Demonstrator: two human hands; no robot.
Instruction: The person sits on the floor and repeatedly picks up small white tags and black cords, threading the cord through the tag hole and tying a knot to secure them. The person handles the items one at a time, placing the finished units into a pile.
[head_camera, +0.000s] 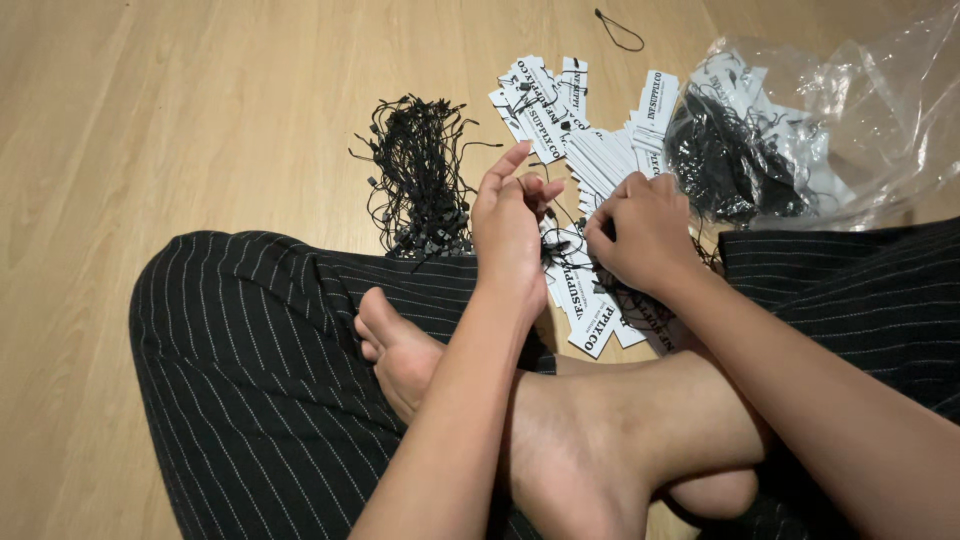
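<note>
Seen from the head camera, a person sits cross-legged on a pale wooden floor (200, 110), bare feet crossed between knees in dark pinstriped trousers (250, 350); the pile of white paper tags (590, 150), narrow rectangles with black print, fans out on the floor just ahead of the hands and serves as the landmark. The left hand (510, 225) is raised at the near left edge of the tag pile, forefinger lifted and the other fingertips drawn together on a thin black string (553, 250); the right hand (645, 230) is curled at the pile's near edge, fingers bent inward and pinching at the same string over a few tags lying close to the shins; exactly what its fingertips grip cannot be told. Left of the tag pile lies a bundle of black string loops (420, 180) with small plastic ends, its strands splayed outward; right of the pile, a crumpled clear plastic bag (860, 110) holds more white tags and a dark tangle of strings (730, 165), its open mouth facing the pile; beyond the pile's far edge one loose black loop (620, 32) lies alone. Bare boards stretch away left of the string bundle; the bag and the right knee close in the pile's right side.
</note>
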